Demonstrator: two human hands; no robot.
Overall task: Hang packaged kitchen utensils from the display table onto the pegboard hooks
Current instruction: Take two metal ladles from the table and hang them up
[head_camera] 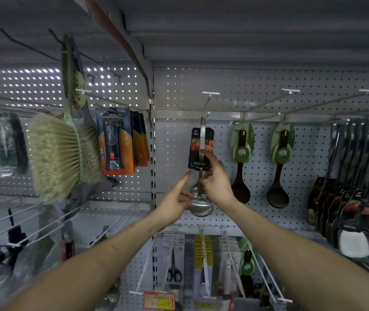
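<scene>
A shiny steel ladle (201,207) hangs upright from a white wire peg hook (206,104). Our right hand (218,182) pinches its handle and our left hand (175,203) holds its bowl.

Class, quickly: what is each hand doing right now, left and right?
Left hand: holds the steel ladle at its bowl, index finger straight.
Right hand: pinches the ladle's handle.

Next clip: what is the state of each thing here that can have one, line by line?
Steel ladle: upright, top at its hook, seating unclear.
Left hand: holds the ladle's bowl.
Right hand: pinches the ladle's handle.
Dark ladles: hanging, untouched.
Brush: hanging, untouched.
</scene>
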